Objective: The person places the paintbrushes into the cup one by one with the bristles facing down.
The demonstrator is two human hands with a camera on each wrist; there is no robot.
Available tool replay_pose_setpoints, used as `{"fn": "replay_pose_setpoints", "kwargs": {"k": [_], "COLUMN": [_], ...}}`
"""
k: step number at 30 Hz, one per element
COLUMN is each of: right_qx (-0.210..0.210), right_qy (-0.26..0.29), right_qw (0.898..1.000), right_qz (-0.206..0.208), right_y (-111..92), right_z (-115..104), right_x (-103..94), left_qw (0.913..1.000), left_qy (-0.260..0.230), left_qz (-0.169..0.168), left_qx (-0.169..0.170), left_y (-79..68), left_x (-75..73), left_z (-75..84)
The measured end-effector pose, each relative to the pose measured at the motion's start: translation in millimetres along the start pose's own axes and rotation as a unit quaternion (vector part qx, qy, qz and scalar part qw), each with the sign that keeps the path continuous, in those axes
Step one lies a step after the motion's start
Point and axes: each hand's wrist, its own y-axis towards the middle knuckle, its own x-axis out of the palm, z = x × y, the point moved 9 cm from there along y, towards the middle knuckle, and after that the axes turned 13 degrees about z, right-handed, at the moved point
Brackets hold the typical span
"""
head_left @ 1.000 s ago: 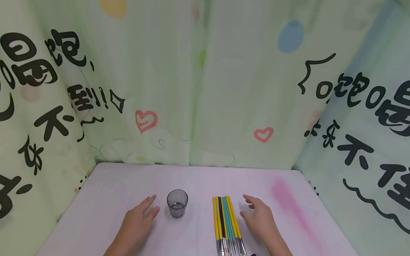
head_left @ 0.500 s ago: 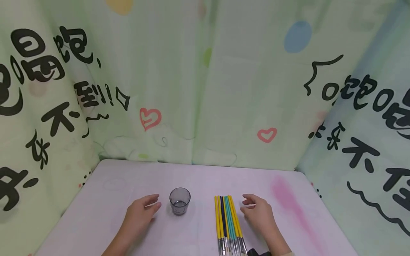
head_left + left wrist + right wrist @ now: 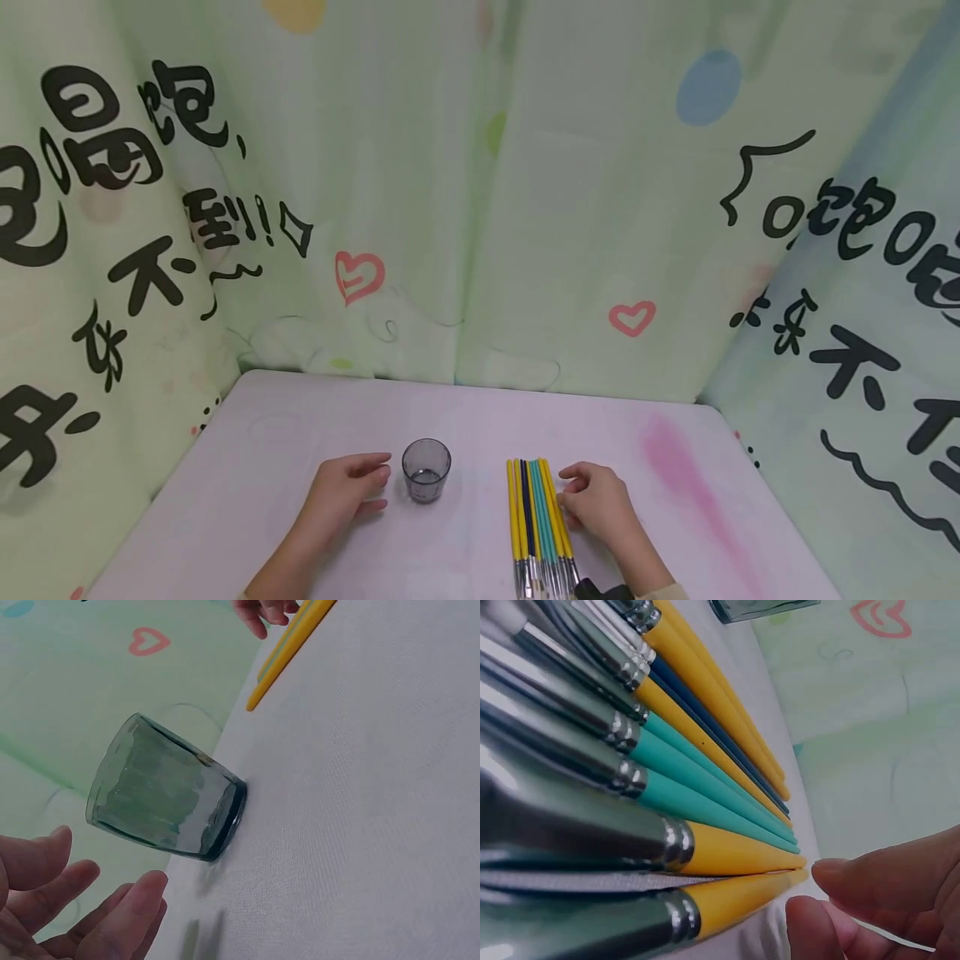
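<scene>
A clear grey glass [image 3: 426,472] stands upright on the table, seen in the head view. To its left is my left hand [image 3: 341,492], fingers loosely bent and apart from the glass. In the left wrist view the fingertips [image 3: 142,896] show beside the glass [image 3: 169,791]. Several paintbrushes [image 3: 538,517] with yellow, dark blue and teal handles lie side by side, bristle ends toward me. My right hand [image 3: 598,504] is at their right edge. In the right wrist view its thumb and finger lie right at the handle end of the outermost yellow brush [image 3: 739,900], not closed round it.
The white table [image 3: 315,408] carries a pink smear [image 3: 686,467] at the right. Pale green curtains [image 3: 555,208] with writing and hearts enclose it at the back and both sides. A black object [image 3: 600,590] lies near the right wrist at the bottom edge.
My right hand has moved left to the edge of the brushes, its fingers bending more. My left hand has turned and bent its fingers beside the glass. The view has shifted slightly.
</scene>
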Motion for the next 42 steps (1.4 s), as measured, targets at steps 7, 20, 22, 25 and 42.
{"fn": "replay_pose_setpoints", "kwargs": {"k": [7,20,22,25,42], "right_qx": [-0.001,-0.011,-0.015,-0.019,-0.024], "right_qy": [-0.013,-0.046,-0.047,-0.05,-0.094], "right_qw": [1.0,0.999,0.999,0.998,0.995], "right_qz": [-0.006,-0.01,-0.01,-0.011,-0.022], "right_y": [-1,-9,-9,-7,3], "right_z": [2,-7,-8,-7,-8], "right_x": [1.7,6.9,6.8,6.8,8.6], "left_qw": [0.9999,0.9995,0.9994,0.9994,0.9994], "left_qy": [-0.015,-0.028,-0.03,-0.033,-0.029], "left_qz": [0.001,0.017,0.016,0.013,0.012], "left_qx": [-0.003,-0.004,-0.005,-0.006,-0.012], "left_y": [3.7,10.0,10.1,11.2,10.3], "left_x": [8.2,14.7,16.3,19.0,28.5], "left_z": [0.2,1.0,1.2,1.3,9.3]}}
